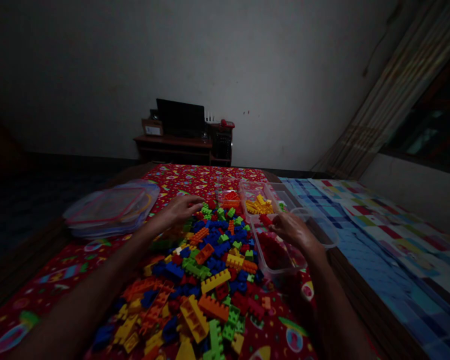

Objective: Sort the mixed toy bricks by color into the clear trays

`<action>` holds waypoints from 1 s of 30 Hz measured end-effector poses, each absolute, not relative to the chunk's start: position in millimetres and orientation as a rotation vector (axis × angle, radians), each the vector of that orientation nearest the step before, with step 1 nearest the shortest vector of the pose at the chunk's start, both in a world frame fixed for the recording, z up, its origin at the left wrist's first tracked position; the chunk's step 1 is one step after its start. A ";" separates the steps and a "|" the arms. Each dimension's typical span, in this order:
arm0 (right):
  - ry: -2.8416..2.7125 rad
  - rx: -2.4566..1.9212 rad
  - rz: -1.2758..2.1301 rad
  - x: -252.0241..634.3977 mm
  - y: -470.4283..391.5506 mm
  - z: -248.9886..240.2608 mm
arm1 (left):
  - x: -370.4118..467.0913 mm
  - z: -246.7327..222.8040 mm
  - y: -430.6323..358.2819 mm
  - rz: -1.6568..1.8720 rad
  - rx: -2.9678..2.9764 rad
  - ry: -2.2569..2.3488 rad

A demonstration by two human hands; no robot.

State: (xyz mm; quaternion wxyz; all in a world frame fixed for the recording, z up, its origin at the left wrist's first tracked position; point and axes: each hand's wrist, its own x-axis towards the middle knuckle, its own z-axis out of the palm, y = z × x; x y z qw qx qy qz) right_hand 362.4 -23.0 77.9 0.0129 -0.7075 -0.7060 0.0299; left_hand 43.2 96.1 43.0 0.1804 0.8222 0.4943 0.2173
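Note:
A large heap of toy building bricks (206, 270) in blue, green, yellow, orange and red spreads over the patterned red cloth. My left hand (183, 206) hovers at the heap's far left side, fingers stretched out and holding nothing visible. Between the fingertips of my right hand (290, 227) is a red brick (265, 220). That hand is above a clear plastic container (260, 255) with red bricks (273, 250) inside. Just behind it, another clear container (246, 192) holds yellow bricks (260, 205). Orange bricks (231, 198) sit in a clear box to its left.
Stacked clear lids (112, 207) lie at the left of the cloth (195, 175). More clear containers (285, 195) stand at the right edge, beside a bed with a blue checked cover (360, 265). A desk with a monitor (180, 118) is against the far wall.

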 end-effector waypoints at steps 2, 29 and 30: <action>-2.209 -2.293 0.118 364.8 -20.3 76.6 | 51.4 39.0 116.6 0.524 2.383 1.456; -2.389 -1.105 0.073 290.7 -37.7 54.1 | 73.8 40.2 1.2 0.645 1.880 0.999; -2.415 -1.113 0.070 288.1 -38.8 54.6 | 73.6 40.1 -3.0 0.659 1.931 1.021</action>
